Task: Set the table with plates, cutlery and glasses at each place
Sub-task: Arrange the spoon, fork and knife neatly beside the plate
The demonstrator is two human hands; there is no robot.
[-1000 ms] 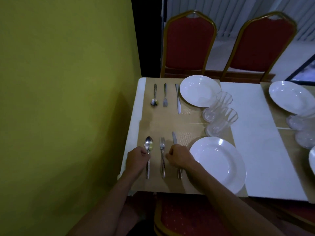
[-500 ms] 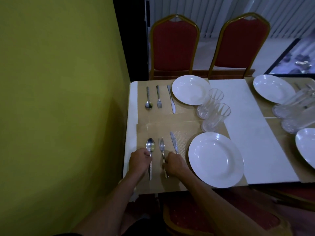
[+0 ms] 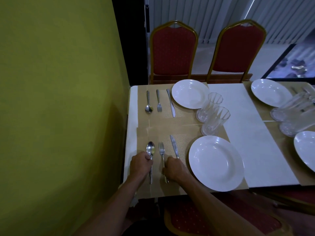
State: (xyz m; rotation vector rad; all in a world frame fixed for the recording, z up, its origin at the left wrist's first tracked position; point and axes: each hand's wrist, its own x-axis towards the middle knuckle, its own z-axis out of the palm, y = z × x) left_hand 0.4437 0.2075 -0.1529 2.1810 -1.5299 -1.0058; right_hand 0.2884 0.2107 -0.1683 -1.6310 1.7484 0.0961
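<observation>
Near setting: spoon (image 3: 150,150), fork (image 3: 161,149) & knife (image 3: 174,145) lie parallel beside white plate (image 3: 216,163), w/ clear glass (image 3: 214,120) just beyond.

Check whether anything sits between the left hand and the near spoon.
Nothing visible does. The left hand grips the near spoon by its handle, in direct contact. The near fork lies beside the spoon on the right, apart from it.

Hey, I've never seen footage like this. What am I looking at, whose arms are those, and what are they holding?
No machine here: a person wears a camera on the head, looking down at their own hands. The left hand pinches the handle of a spoon; the right hand curls on the fork beside it and hides the handle of the knife. These lie on a tan placemat, with a white plate and a glass nearby.
</observation>
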